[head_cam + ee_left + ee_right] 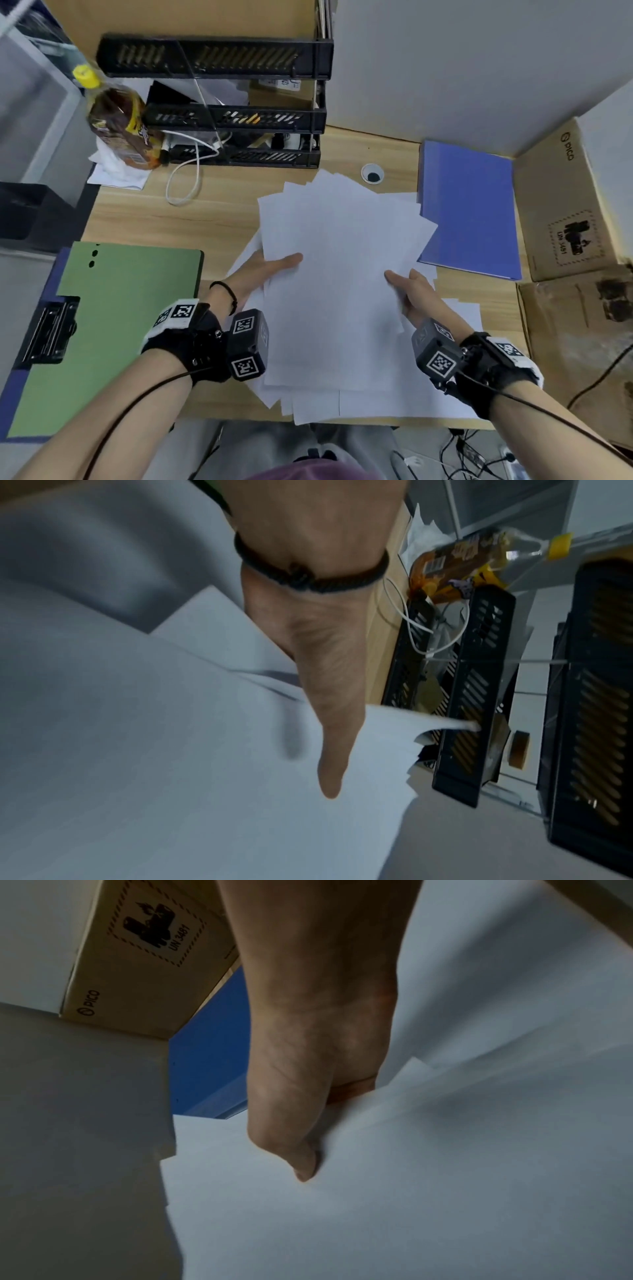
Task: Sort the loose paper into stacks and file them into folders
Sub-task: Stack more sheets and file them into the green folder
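Observation:
A fanned bundle of white paper sheets [339, 260] is lifted over the desk, held at both sides. My left hand [270, 270] grips its left edge, thumb [329, 756] lying on top and fingers hidden underneath. My right hand [409, 291] grips the right edge the same way, thumb [294, 1150] pressed on the top sheet. More loose sheets [376, 401] lie beneath on the desk near its front edge. A closed blue folder [469, 209] lies at the right. An open green folder [113, 329] with a black clip [48, 332] lies at the left.
A black stacked letter tray [236, 116] stands at the back, with a white cable [185, 171] looping from it. A brown drink bottle [120, 120] with a yellow cap stands beside it on tissue. Cardboard boxes [561, 205] line the right side. A cable hole [372, 174] sits behind the papers.

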`<state>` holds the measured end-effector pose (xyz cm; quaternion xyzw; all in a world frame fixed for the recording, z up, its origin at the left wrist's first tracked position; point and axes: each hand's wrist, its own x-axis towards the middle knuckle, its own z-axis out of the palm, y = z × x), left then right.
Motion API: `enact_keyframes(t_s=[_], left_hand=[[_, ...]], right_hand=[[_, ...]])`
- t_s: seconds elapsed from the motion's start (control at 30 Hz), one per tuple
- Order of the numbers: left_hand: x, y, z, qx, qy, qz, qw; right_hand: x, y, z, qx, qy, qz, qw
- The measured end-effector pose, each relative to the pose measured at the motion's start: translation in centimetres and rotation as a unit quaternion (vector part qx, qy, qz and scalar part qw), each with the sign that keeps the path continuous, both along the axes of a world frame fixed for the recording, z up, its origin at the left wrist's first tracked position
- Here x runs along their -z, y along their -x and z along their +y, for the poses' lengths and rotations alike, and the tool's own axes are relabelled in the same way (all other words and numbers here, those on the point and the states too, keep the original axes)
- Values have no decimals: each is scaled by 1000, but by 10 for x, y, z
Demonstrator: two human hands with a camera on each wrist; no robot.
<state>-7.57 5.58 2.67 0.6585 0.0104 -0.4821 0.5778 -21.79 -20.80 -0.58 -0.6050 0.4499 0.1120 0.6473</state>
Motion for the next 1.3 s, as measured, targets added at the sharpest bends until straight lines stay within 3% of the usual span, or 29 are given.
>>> enact_keyframes(t_s=[0.23,0.37,0.53,0.63,0.73,0.93,1.07,1.17,1.3], left_hand=[[-1,5,-28,68,22,47,996],[-3,7,-51,50,35,57,997],[5,12,-70,27,-24,19,999],[5,23,-77,67,-73,-37,994],[4,34,-84,88,-46,-55,994],[-6,52,-116,128,-32,-41,990],[-1,65,-122,197,-46,-86,976],[6,71,-117,160,-54,-136,976],[16,72,-95,66,-47,-132,988]], right_hand=[[18,13,-27,19,-81,9,996],[31,22,-45,18,-83,31,996],[31,26,-61,6,-38,66,997],[30,31,-66,62,-100,59,991],[36,38,-70,100,-148,42,983],[55,64,-75,11,-113,68,991],[65,84,-81,62,-69,95,991],[82,99,-86,103,-55,97,989],[49,94,-52,146,-61,63,985]])
